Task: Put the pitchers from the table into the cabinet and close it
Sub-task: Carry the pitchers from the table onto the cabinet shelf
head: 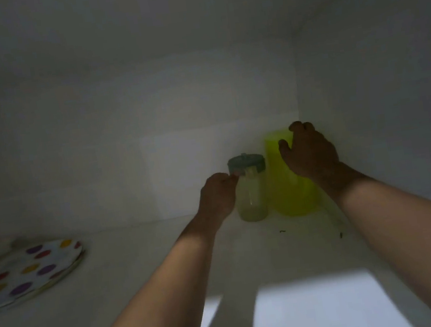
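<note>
Beside the tall translucent lime-green plastic pitcher (284, 181), a small clear pitcher with a grey-green lid (250, 189) stands upright. The left hand (217, 197) pinches its handle with curled fingers. The right hand (309, 153) rests spread-fingered on the green pitcher.

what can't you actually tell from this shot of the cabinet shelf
- Right hand covers part of the yellow-green pitcher in the head view; its handle and the grip cannot be seen.
- Left hand meets the clear pitcher under its grey lid; dim light and blur hide whether fingers close on it.
- Polka-dot plates: cut off by the left edge.
- Cabinet door: outside the frame.
</note>
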